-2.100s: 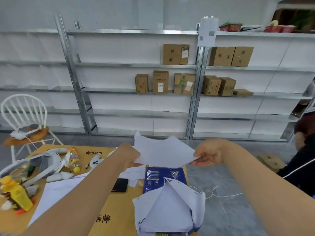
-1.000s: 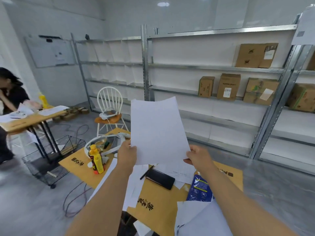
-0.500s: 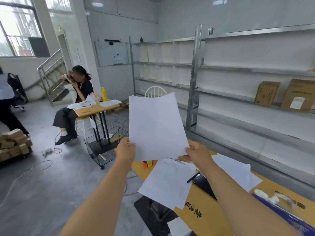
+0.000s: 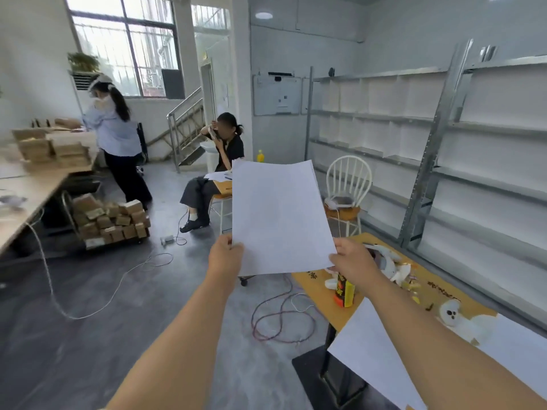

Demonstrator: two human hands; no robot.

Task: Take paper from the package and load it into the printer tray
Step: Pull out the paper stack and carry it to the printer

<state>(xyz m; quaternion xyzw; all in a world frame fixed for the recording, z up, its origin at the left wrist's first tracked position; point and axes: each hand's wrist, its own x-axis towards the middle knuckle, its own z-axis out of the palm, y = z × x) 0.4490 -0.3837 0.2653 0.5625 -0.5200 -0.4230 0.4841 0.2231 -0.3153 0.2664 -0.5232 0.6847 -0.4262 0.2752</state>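
A thin stack of white paper point(image 4: 278, 214) stands upright in front of me at chest height. My left hand point(image 4: 225, 255) pinches its lower left corner and my right hand point(image 4: 352, 263) pinches its lower right corner. Both arms reach forward over the grey floor, left of the yellow table point(image 4: 381, 291). The paper package and the printer are out of view.
The table at the right carries a bottle point(image 4: 343, 288), a loose white sheet point(image 4: 373, 350) and small items. Cables point(image 4: 278, 318) lie on the floor ahead. A white chair point(image 4: 349, 184), metal shelving point(image 4: 444, 149), a seated person point(image 4: 216, 170), a standing person point(image 4: 115, 140) and stacked boxes point(image 4: 109, 220) surround me.
My view has swung left, away from the table and the package, toward the open room. Both hands keep the paper, which went from lying flat to upright.
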